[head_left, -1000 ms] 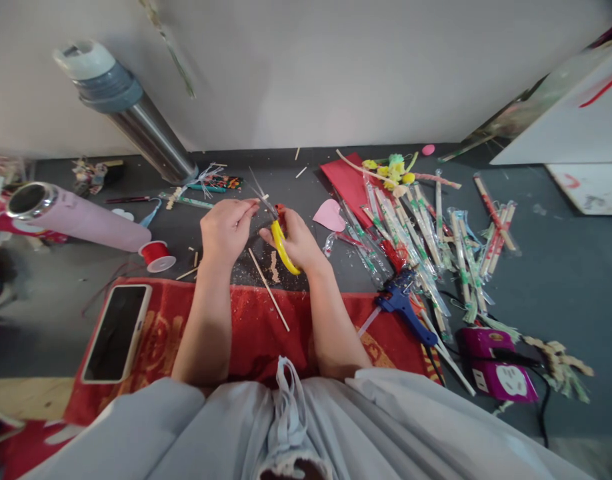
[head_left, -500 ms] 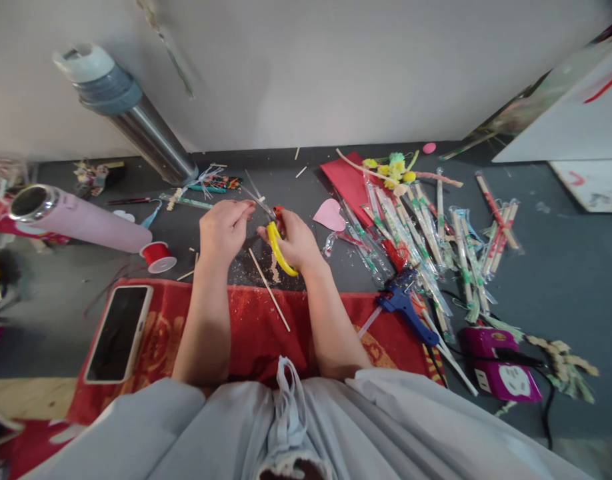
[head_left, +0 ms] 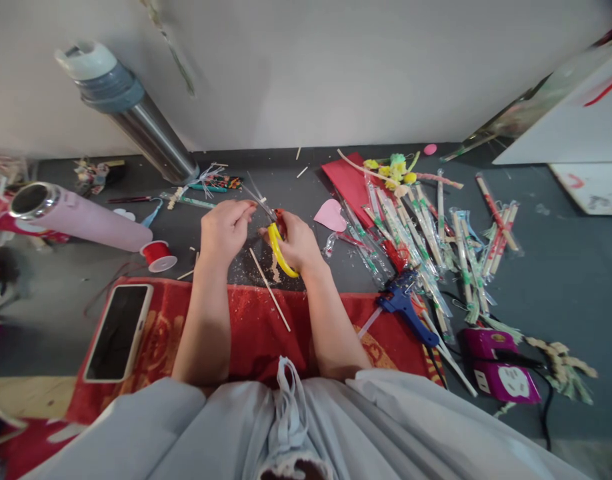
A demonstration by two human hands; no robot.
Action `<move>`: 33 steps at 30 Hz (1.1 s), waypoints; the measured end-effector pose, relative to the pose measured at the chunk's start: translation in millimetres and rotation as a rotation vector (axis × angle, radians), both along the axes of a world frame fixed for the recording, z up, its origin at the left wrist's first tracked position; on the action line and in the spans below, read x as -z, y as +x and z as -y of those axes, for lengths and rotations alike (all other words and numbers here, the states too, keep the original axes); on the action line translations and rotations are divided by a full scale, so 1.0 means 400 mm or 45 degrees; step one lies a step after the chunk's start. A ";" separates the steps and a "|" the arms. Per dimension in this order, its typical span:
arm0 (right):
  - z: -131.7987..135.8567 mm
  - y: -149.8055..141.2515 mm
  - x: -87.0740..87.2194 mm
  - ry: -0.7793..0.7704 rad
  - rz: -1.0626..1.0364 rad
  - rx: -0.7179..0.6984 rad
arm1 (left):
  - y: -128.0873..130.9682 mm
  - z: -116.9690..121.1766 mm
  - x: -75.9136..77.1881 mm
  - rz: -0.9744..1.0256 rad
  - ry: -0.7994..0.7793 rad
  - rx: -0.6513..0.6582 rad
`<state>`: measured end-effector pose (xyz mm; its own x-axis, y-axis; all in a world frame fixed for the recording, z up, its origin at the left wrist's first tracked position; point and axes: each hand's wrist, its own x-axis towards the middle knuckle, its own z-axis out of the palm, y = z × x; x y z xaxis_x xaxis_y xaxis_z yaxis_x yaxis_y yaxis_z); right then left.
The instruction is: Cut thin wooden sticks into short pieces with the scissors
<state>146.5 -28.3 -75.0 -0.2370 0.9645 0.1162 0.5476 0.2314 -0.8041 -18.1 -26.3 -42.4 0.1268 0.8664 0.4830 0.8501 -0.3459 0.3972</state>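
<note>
My right hand is closed round the yellow handles of a pair of scissors, whose slim blades point up and to the left, slightly apart. Just left of the blades, my left hand has its fingers pinched together near the blade edge; what they hold is too small to make out. Below the hands a thin wooden stick lies partly on the red cloth. Wood crumbs are scattered around it, and a small beige piece rests under the scissors.
At left stand a steel flask, a pink bottle, a red thread spool and a phone. Wrapped sticks, a blue glue gun and a purple power strip with a black cable lie right. A wall rises behind.
Almost nothing differs. Both hands and the scissors hold nearly the same place, and the whole view has shifted very slightly.
</note>
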 end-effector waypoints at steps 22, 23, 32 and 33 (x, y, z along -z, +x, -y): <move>-0.010 0.025 0.024 0.212 -0.009 -0.093 | 0.009 0.014 -0.035 0.382 -0.285 0.006; -0.010 0.027 0.024 0.227 -0.009 -0.100 | 0.009 0.016 -0.039 0.406 -0.310 0.013; 0.000 0.031 0.011 0.239 0.012 -0.140 | 0.004 0.018 -0.053 0.499 -0.442 0.066; 0.001 0.029 0.012 0.245 0.015 -0.141 | 0.004 0.018 -0.052 0.491 -0.441 0.066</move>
<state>158.2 -28.5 -79.8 -0.3423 0.8930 0.2922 0.5194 0.4390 -0.7331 -16.5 -33.4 -21.7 0.0433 0.9810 0.1890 0.6049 -0.1763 0.7766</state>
